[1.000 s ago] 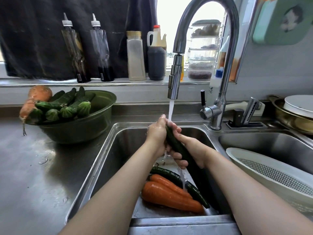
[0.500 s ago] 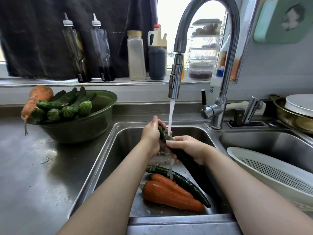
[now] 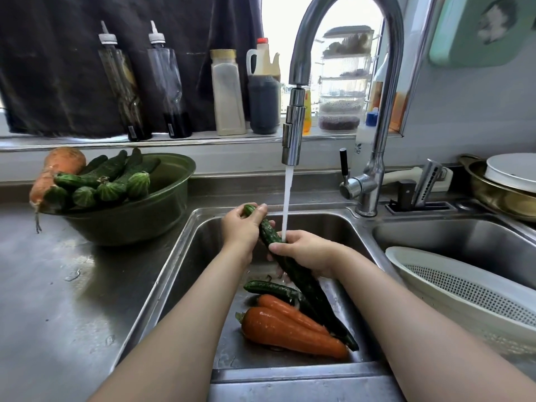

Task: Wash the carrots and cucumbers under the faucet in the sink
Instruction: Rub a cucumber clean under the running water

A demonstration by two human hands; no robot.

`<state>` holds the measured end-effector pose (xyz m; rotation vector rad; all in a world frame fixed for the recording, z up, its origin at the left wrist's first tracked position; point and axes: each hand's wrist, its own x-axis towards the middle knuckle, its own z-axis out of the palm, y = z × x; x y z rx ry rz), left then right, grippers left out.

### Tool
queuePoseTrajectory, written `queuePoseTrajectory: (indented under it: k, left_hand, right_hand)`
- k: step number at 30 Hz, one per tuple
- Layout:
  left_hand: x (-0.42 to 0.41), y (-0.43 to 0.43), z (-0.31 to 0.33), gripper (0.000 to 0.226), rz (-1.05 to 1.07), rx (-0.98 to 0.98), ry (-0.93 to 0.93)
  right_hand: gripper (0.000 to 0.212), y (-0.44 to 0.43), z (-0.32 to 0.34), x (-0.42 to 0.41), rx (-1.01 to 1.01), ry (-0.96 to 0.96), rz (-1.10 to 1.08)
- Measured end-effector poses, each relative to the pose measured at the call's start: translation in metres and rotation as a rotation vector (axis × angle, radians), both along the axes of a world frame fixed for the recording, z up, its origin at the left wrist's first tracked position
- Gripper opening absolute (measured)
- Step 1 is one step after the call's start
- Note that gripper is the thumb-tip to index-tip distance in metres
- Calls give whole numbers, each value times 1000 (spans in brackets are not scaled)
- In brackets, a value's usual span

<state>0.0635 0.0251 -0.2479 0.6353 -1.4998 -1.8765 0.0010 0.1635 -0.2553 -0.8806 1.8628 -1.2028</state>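
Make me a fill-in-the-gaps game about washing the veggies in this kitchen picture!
1. The left hand and right hand hold a long dark green cucumber under the curved steel faucet's running ____.
2. ____ wet orange carrots lie in the steel sink.
3. The round green bowl stands on the sink's ____ side.
Missing words: water; two; left.

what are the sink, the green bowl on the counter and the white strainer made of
Sink: looks like brushed stainless steel, with a grey sheen and soft streaky reflections.
Green bowl: probably plastic, smooth and glossy dark green with a thin rim, though coated metal can't be ruled out.
White strainer: likely plastic, matte white with fine, evenly moulded holes.
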Motion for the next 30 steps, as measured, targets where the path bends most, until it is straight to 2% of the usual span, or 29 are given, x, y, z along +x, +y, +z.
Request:
queuePoseTrajectory:
  k: [3, 6, 8, 9, 11, 14, 16, 19, 22, 24, 28, 30]
  left_hand:
    - [-1, -14, -10, 11, 95, -69, -44]
    - [-4, -34, -24, 25, 81, -194, -293]
    - [0, -43, -33, 36, -44, -289, -549]
    - [3, -47, -39, 41, -117, -386, -707]
    - [11, -51, -46, 48, -277, -536, -974]
    - [20, -52, -51, 52, -484, -701, -1200]
    - [22, -50, -53, 51, -531, -846, -1212]
    - [21, -40, -47, 55, -466, -850, -1021]
    - [18, -26, -40, 44, -457, -859, -912]
    - [21, -18, -38, 41, -495, -864, -924]
    - [28, -13, -17, 34, -565, -965, -1041]
    - [31, -12, 2, 30, -554, -1009, -1062]
  right_hand:
    - [26, 5, -2, -3, 136, 51, 2]
    - [17, 10, -11, -10, 354, 293, 103]
    - [33, 13, -16, -13, 551, 506, 158]
    - [42, 14, -19, -13, 614, 548, 168]
    - [56, 15, -22, -14, 676, 554, 176]
    - [64, 15, -25, -16, 709, 545, 156]
    - [58, 14, -29, -16, 700, 555, 149]
    - [49, 9, -40, -16, 621, 583, 66]
    - [52, 9, -40, -17, 509, 582, -74]
    - [50, 9, -36, -17, 460, 587, -99]
    - [6, 4, -22, -8, 435, 538, -73]
    - [16, 1, -8, 3, 483, 524, 18]
